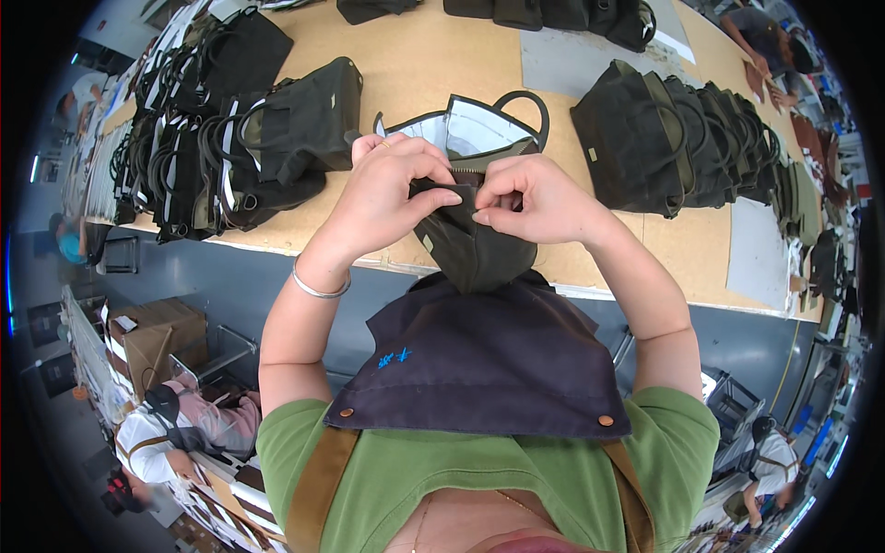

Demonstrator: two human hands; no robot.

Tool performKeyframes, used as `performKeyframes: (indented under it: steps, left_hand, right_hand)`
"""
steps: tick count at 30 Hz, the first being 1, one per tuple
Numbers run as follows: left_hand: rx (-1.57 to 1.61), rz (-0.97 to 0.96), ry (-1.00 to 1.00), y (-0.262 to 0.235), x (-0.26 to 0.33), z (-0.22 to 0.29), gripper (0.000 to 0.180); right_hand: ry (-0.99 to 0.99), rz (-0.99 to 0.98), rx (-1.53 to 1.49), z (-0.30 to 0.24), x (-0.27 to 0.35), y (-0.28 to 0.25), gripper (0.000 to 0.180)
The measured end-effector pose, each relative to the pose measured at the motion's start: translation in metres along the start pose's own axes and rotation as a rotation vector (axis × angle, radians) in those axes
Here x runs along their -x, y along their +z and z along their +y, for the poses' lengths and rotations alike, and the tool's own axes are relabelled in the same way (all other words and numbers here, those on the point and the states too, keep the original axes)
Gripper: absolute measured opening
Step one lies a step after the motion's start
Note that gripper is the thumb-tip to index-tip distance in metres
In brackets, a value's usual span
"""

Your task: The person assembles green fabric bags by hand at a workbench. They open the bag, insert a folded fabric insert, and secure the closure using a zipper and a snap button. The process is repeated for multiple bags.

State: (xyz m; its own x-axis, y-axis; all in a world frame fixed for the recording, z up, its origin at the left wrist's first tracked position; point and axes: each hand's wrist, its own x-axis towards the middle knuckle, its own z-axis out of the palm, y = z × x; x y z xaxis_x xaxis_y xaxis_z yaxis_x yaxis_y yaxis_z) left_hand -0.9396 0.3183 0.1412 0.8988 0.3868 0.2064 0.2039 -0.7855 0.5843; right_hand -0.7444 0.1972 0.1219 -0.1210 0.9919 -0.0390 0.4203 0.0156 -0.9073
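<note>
In front of my chest, at the near edge of the table, stands a dark olive handbag (477, 251). Its top gapes, showing a zipper's teeth, and a pale lining (489, 129) with a dark looped handle spreads out behind it. My left hand (392, 189) pinches the bag's upper edge between thumb and fingers. My right hand (539, 198) is closed too, thumb against forefinger, at the bag's opening beside the left fingertips. Whatever sits between those right fingertips is too small to make out.
Dark handbags (309, 115) are heaped on the left of the tan table (406, 55). Another row of bags (636, 138) stands on the right, with more along the far edge. A co-worker (765, 41) is at the far right; cardboard boxes (157, 336) stand at lower left.
</note>
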Motion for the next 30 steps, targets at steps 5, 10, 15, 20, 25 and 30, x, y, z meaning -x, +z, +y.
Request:
performKeyframes:
  steps: [5,10,15,20,25,30]
  left_hand:
    - [0.013,0.009,0.025,0.001,-0.003,-0.002,0.013]
    - [0.015,-0.021,0.046,0.000,-0.008,-0.005,0.012]
    - [0.040,-0.044,0.027,-0.003,-0.013,-0.008,0.010]
    - [0.047,-0.070,-0.006,-0.007,-0.017,-0.005,0.010]
    - [0.000,-0.089,-0.021,-0.007,-0.019,-0.005,0.011]
    - [-0.009,-0.121,-0.054,-0.009,-0.022,-0.004,0.012]
  right_hand:
    - [-0.339,0.312,0.593,-0.013,0.005,-0.011,0.019]
    - [0.018,0.091,0.011,0.006,-0.010,-0.022,0.018]
    - [0.093,-0.093,-0.297,0.016,-0.017,-0.025,0.012]
    - [0.100,-0.116,-0.310,0.009,-0.017,-0.030,0.009]
    - [0.125,-0.071,-0.188,0.006,-0.018,-0.030,0.008]
    - [0.087,-0.078,-0.111,0.000,-0.020,-0.033,0.008]
